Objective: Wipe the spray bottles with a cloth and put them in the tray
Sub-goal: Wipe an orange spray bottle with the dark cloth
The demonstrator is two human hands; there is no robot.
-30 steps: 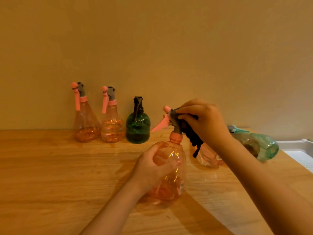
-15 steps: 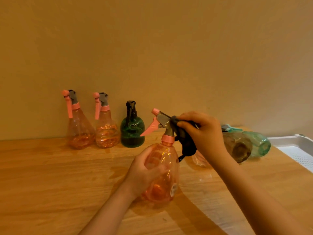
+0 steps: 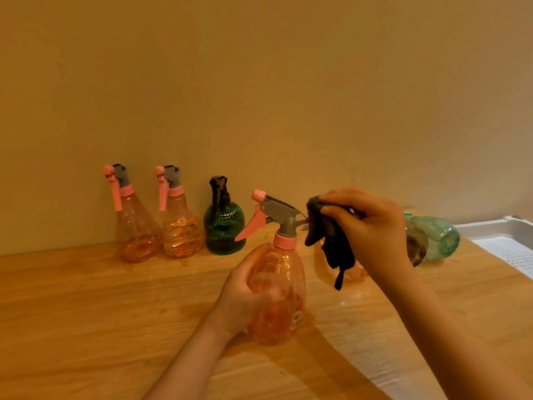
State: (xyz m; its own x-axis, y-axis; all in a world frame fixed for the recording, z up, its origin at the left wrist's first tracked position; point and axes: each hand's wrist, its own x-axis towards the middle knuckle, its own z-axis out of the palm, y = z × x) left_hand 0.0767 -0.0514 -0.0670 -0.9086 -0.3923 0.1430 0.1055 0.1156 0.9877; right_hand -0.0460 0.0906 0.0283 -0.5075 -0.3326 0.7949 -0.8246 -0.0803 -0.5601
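— On the wooden table, where's the bottle?
— Upright; left hand grips the orange spray bottle. Right hand pinches a dark cloth just behind its nozzle.

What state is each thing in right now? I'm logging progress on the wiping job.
Held orange bottle: upright, gripped by left hand.
Dark cloth: pinched in right hand, beside the spray head, dangling.
Two orange bottles: standing at the wall.
Dark green bottle: standing.
Teal bottle: lying on its side.
White tray: only partly in view.
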